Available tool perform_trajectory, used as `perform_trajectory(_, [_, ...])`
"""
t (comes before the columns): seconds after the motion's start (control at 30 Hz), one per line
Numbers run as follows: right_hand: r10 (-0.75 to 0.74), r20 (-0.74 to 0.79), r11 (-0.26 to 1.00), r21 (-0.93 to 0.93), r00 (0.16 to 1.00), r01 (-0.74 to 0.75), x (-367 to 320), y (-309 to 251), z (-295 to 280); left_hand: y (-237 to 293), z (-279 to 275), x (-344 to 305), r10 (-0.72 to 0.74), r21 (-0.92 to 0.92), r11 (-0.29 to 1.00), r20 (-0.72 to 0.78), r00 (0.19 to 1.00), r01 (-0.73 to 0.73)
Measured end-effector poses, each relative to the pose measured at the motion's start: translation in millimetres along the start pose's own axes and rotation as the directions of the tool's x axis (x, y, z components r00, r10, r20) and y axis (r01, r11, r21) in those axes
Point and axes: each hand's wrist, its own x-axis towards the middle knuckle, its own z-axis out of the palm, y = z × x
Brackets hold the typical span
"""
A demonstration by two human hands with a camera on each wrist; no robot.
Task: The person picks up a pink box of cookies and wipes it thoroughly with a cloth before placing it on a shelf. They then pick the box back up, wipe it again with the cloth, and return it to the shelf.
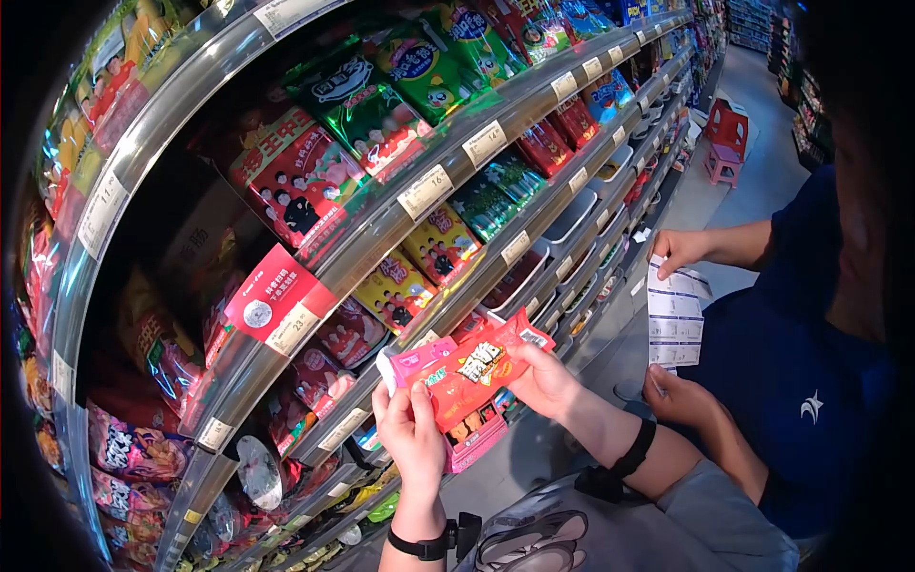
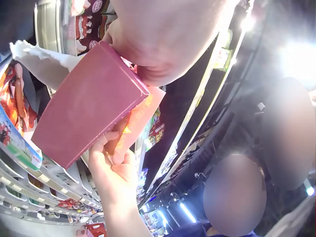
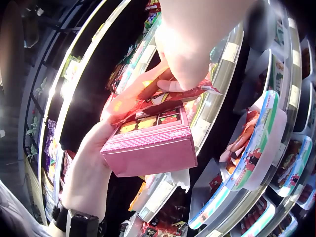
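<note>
In the head view my left hand [image 1: 416, 443] grips a pink box [image 1: 479, 443] with printed pictures on its face, along with the left end of a red candy packet [image 1: 481, 367]. The right hand [image 1: 548, 383] pinches that packet at its right end, thumb on the front. The packet lies over the upper part of the box, print facing up. A plain pink side of the box [image 2: 89, 106] fills the middle of the left wrist view, beside a torn white paper edge [image 2: 42, 61]. In the right wrist view the box [image 3: 153, 155] hangs under the packet [image 3: 133, 101].
Curved store shelves [image 1: 429, 191] with bagged snacks and price tags run along my left. To the right, a person in a dark blue shirt [image 1: 762, 353] holds a sheet of printed labels [image 1: 675, 319]. Red and pink stools [image 1: 726, 138] stand in the aisle.
</note>
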Motion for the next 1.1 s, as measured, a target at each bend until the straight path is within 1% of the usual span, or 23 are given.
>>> perform_trajectory(0.13, [0.026, -0.011, 1.0, 0.008, 1.0, -0.026, -0.9, 0.5, -1.3, 4.3, -2.5, 0.2, -0.024, 0.006, 1.0, -0.003, 1.0, 0.024])
perform_trajectory(0.2, [0.025, 0.021, 0.997, -0.077, 0.999, -0.023, -1.5, 0.1, -1.4, 3.2, -3.0, 0.0, -0.027, -0.002, 1.0, 0.007, 1.0, 0.027])
perform_trajectory(0.33, [0.021, 0.012, 0.999, -0.048, 1.0, -0.021, -4.0, -1.3, 2.3, 0.6, -2.5, -0.2, -0.001, -0.005, 1.0, -0.017, 1.0, 0.001])
perform_trajectory(0.67, [0.024, 0.003, 0.999, -0.039, 1.0, -0.024, -6.5, -1.1, 3.4, -1.1, -3.6, -2.0, -0.029, -0.02, 0.999, 0.002, 1.0, 0.029])
perform_trajectory(0.87, [0.03, 0.008, 0.999, -0.043, 1.0, -0.03, -9.4, -1.4, 3.0, -1.2, -3.1, -3.6, -0.019, -0.009, 1.0, -0.006, 1.0, 0.019])
perform_trajectory(0.97, [0.021, -0.004, 0.998, -0.053, 1.0, -0.021, -9.6, -0.9, 4.9, -0.6, -3.4, -3.6, -0.032, -0.034, 0.999, -0.004, 0.999, 0.032])
perform_trajectory(1.1, [0.024, -0.015, 0.998, -0.059, 1.0, -0.025, -10.3, -0.2, 5.0, -6.6, -4.3, -4.1, 0.0, -0.021, 1.0, -0.002, 1.0, 0.0])
